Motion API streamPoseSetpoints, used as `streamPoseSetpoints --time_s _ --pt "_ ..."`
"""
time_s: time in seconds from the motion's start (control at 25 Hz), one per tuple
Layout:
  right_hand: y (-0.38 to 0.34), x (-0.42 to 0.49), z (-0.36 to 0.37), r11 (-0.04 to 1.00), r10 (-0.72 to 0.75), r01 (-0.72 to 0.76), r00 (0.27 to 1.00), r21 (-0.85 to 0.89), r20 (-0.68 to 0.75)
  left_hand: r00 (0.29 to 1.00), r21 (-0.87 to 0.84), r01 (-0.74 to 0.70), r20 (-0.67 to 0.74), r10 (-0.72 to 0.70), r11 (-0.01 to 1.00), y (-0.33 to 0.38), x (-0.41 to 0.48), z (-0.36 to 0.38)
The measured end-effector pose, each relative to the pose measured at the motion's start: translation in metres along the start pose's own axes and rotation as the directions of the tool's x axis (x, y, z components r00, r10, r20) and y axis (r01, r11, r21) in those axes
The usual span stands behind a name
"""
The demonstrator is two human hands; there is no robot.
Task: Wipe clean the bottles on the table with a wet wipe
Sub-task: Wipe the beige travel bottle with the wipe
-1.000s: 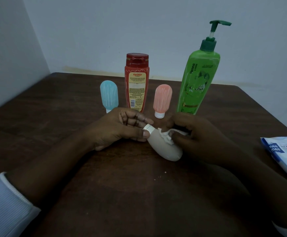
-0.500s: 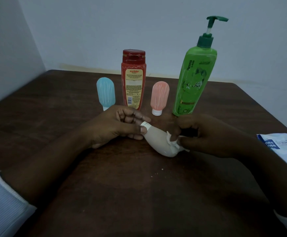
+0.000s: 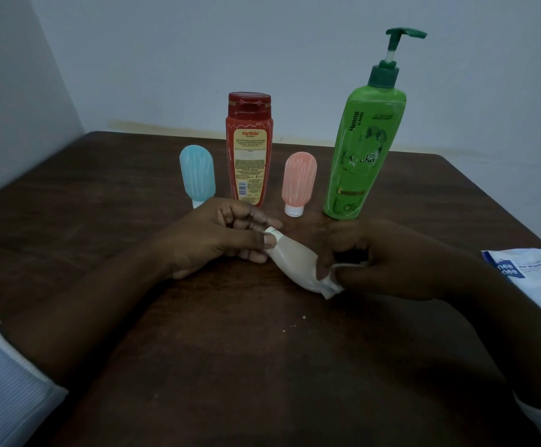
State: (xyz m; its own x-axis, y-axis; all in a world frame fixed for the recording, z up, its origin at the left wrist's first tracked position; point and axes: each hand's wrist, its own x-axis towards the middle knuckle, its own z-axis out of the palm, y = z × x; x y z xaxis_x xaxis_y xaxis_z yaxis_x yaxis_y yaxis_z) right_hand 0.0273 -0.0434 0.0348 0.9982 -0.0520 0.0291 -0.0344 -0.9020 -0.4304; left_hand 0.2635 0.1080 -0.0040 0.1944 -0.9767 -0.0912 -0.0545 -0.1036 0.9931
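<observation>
Lying slanted between the two hands near the middle of the dark wooden surface [image 3: 230,366], the small beige bottle [image 3: 295,262] points its white cap far-left and its rounded end near-right. The left hand [image 3: 211,243] pinches the cap end: its fingers [image 3: 262,243] are curled, the thumb tip pressed on the near side of the neck and the forefinger laid over the far side of the cap. The right hand [image 3: 388,262] has its fingers curled too, and they grip a crumpled white wet wipe [image 3: 331,285] and press it against the bottle's rounded end. The wipe bunches under the thumb and sticks out past the near-right tip of the bottle. The cap end sits higher than the rounded end; I cannot tell whether the low end touches the surface. Four more bottles stand in a row on the far side, well apart from the wipe. From left to right they are a pale blue bottle [image 3: 197,175] on its cap, partly hidden by the left hand, a red shampoo bottle [image 3: 250,150], a pink bottle [image 3: 299,180] on its white cap, and a tall green pump bottle [image 3: 359,150] just beyond the right hand. A blue-and-white pack of wipes [image 3: 533,272] lies at the right edge, cut off by the frame.
</observation>
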Motion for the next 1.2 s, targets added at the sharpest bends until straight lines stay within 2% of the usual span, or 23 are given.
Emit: streamPoseSetpoints --time_s 0.04,0.08,0.12,0.2,0.24,0.28,0.36,0.48,0.52,0.6,0.64,0.68,0.72,0.84,1.0,1.04,1.12,1.2 --pt "0.002 -0.003 -0.004 0.999 0.032 -0.033 0.996 0.000 0.086 1.000 0.003 0.000 -0.001 0.000 1.000 0.000 0.000 0.000" --pt "0.003 -0.006 -0.007 0.999 0.049 -0.050 0.993 0.011 0.111 1.000 0.003 0.000 -0.002 0.000 1.000 -0.001 0.000 0.000" --pt "0.003 -0.007 -0.009 0.999 0.042 -0.043 0.998 0.025 0.050 1.000 0.000 -0.001 -0.002 0.001 1.000 -0.001 0.001 -0.001" --pt "0.002 -0.004 -0.005 1.000 -0.008 0.013 0.980 0.026 -0.197 1.000 -0.008 -0.005 0.002 0.005 1.000 -0.001 0.001 0.000" --pt "0.000 0.000 -0.001 0.999 -0.029 0.036 0.960 0.017 -0.278 1.000 -0.011 -0.007 0.002 0.007 1.000 -0.002 0.001 0.000" --pt "-0.002 0.003 0.003 0.999 -0.045 0.050 0.953 0.009 -0.300 1.000 -0.012 -0.006 0.001 0.006 1.000 -0.001 0.001 0.000" --pt "-0.004 0.006 0.008 0.999 -0.049 0.051 0.976 0.004 -0.210 1.000 -0.014 -0.001 -0.001 0.001 1.000 -0.001 0.001 0.000" --pt "-0.004 -0.002 -0.001 1.000 0.004 -0.004 0.999 0.021 0.032 1.000 -0.016 0.007 -0.003 -0.007 1.000 0.000 0.000 0.001" --pt "-0.005 -0.004 -0.004 0.999 0.006 -0.007 0.999 0.041 0.032 1.000 -0.019 0.010 -0.005 -0.010 1.000 0.000 0.000 0.001" --pt "-0.005 -0.003 -0.003 0.997 -0.036 0.047 0.983 0.057 -0.181 1.000 -0.020 -0.002 -0.006 0.002 1.000 0.000 0.000 0.003" --pt "-0.006 0.000 0.001 0.996 -0.061 0.076 0.951 0.036 -0.304 1.000 -0.018 -0.011 -0.006 0.011 1.000 0.000 0.000 0.003" --pt "-0.007 0.004 0.006 0.996 -0.078 0.088 0.922 0.007 -0.379 1.000 -0.016 -0.017 -0.008 0.017 1.000 0.000 0.000 0.004" --pt "-0.010 0.008 0.011 0.995 -0.094 0.095 0.914 -0.016 -0.394 1.000 -0.017 -0.021 -0.010 0.020 1.000 0.000 0.000 0.004" --pt "-0.014 0.012 0.018 0.993 -0.116 0.110 0.965 -0.040 -0.234 1.000 -0.016 -0.016 -0.015 0.015 1.000 0.000 0.001 0.003" --pt "-0.011 -0.001 0.000 1.000 -0.030 0.030 0.997 0.004 0.070 1.000 0.000 -0.010 -0.018 0.010 1.000 0.000 0.000 0.003" --pt "-0.010 -0.003 -0.002 0.999 -0.016 0.014 0.998 0.038 0.063 1.000 0.004 -0.013 -0.021 0.013 1.000 0.000 0.000 0.003" --pt "-0.009 -0.002 0.000 0.995 -0.040 0.054 0.986 0.082 -0.163 0.999 0.016 -0.021 -0.027 0.022 1.000 0.000 0.000 0.004" --pt "-0.012 0.005 0.011 0.996 -0.076 0.090 0.911 0.014 -0.405 0.999 0.027 -0.034 -0.029 0.035 0.999 0.000 0.001 0.005"
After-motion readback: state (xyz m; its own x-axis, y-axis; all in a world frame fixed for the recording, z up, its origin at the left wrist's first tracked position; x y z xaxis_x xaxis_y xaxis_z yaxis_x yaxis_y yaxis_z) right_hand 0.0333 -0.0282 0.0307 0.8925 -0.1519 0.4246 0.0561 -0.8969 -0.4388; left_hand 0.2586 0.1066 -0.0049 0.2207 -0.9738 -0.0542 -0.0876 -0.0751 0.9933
